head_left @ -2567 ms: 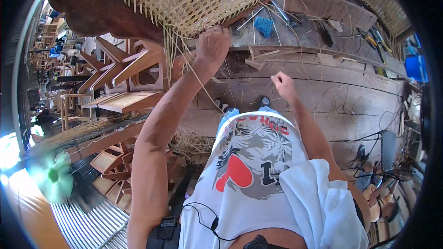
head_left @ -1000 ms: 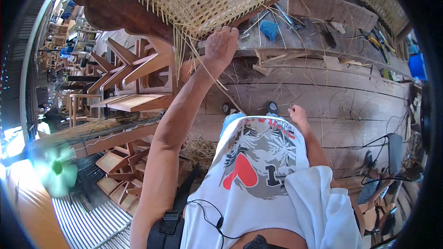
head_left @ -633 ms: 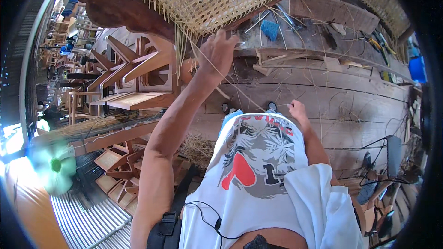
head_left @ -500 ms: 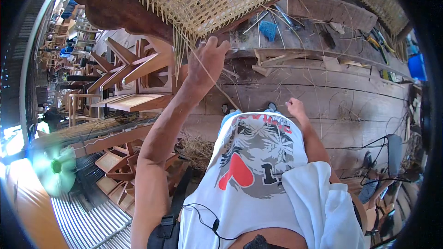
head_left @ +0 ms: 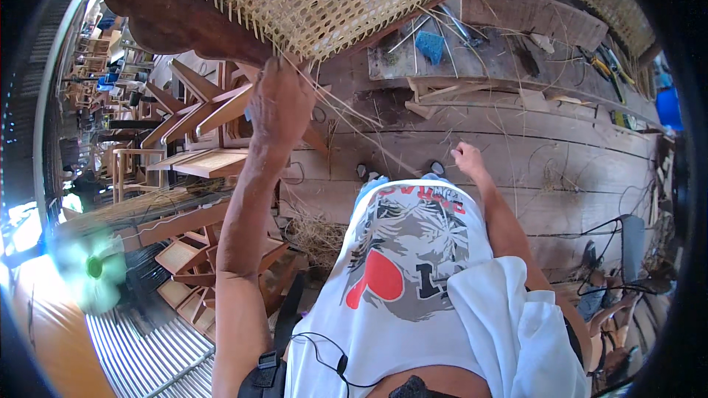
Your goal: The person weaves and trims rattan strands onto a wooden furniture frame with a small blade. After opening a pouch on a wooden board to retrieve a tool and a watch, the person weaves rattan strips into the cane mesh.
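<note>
A woven cane panel (head_left: 346,0) in a dark carved wooden frame (head_left: 177,33) spans the top of the view. Loose strand ends stick out along its left edge and gather at the lower corner. My left hand (head_left: 282,107) is raised to that corner, its fingers closed round cane strands (head_left: 335,99); some trail from it to the right, and a long one runs down toward my shirt. The fingertips are partly hidden by the back of the hand. Low beside my body, my right hand (head_left: 467,159) is closed; what it holds, if anything, cannot be made out.
Right of the corner, a low wooden bench (head_left: 479,59) carries a blue sponge (head_left: 429,47), cane strips and yellow-handled pliers (head_left: 597,66). Unfinished wooden chair parts (head_left: 203,107) stand on the left, near a spinning green fan (head_left: 92,267). Cane scraps (head_left: 317,236) litter the plank floor.
My left hand has moved left along the frame's edge and now grips the strands that hung beside it. The right hand has shifted slightly up and left, still closed.
</note>
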Action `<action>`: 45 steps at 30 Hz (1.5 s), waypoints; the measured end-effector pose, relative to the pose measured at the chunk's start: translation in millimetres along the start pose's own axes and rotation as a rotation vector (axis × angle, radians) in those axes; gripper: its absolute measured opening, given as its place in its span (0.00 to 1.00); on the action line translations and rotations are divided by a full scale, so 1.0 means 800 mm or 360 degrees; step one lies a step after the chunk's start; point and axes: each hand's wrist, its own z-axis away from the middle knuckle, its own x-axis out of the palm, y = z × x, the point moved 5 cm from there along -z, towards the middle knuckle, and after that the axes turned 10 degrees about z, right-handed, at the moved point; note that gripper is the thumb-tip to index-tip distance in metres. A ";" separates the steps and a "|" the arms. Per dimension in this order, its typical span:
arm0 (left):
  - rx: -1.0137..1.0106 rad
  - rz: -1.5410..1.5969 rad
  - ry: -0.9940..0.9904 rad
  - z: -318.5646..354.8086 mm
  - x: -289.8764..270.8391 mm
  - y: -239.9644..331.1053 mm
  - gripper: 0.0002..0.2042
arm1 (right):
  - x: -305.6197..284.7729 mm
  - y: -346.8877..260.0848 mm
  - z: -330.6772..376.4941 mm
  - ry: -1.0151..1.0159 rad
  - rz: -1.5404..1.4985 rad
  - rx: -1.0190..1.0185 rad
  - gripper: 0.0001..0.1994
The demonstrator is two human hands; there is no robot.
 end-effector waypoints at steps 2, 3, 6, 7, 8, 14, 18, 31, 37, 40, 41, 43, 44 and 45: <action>0.0053 -0.0137 0.0092 -0.006 -0.009 -0.009 0.08 | -0.007 -0.011 -0.002 0.0012 -0.0026 -0.0034 0.15; 0.0079 -0.0135 0.0123 -0.009 -0.014 -0.015 0.08 | -0.012 -0.021 -0.004 0.0043 -0.0047 -0.0075 0.15; 0.0013 -0.0058 0.0154 -0.017 -0.024 -0.034 0.08 | -0.032 -0.064 -0.011 0.0110 -0.0188 -0.0220 0.14; 0.0025 -0.0063 0.0180 -0.019 -0.027 -0.036 0.08 | -0.040 -0.084 -0.014 0.0126 -0.0242 -0.0262 0.14; 0.0059 -0.0066 0.0233 -0.022 -0.032 -0.037 0.09 | -0.049 -0.108 -0.017 0.0139 -0.0298 -0.0329 0.14; 0.0007 -0.0061 -0.0083 0.010 -0.033 -0.020 0.09 | -0.117 -0.269 -0.016 0.0172 -0.0589 -0.0710 0.14; 0.0402 -0.0158 -0.0447 0.048 0.002 0.005 0.09 | -0.182 -0.373 -0.007 -0.0009 -0.1102 -0.0992 0.16; 0.0815 -0.0224 -0.0331 0.018 0.061 0.060 0.10 | -0.263 -0.549 0.004 -0.0070 -0.0584 -0.1603 0.26; 0.0036 0.0991 -0.0151 0.027 0.071 0.024 0.08 | -0.221 -0.407 0.000 -0.0856 -0.1651 -0.0919 0.33; -0.0206 0.1439 0.0169 0.025 0.094 0.023 0.11 | -0.185 -0.402 0.034 -0.1093 -0.2040 -0.1156 0.31; -0.0301 0.1536 0.0251 0.024 0.100 0.022 0.11 | -0.171 -0.403 0.050 -0.0974 -0.2004 -0.1263 0.30; -0.0242 0.1510 0.0310 0.022 0.108 0.035 0.12 | -0.140 -0.429 0.054 -0.0994 -0.2247 -0.1014 0.27; -0.0170 0.1406 0.0336 0.020 0.106 0.041 0.12 | -0.138 -0.437 0.053 -0.1011 -0.2382 -0.1095 0.25; -0.0098 0.1299 0.0363 0.019 0.103 0.048 0.12 | -0.133 -0.439 0.049 -0.1012 -0.2428 -0.0980 0.23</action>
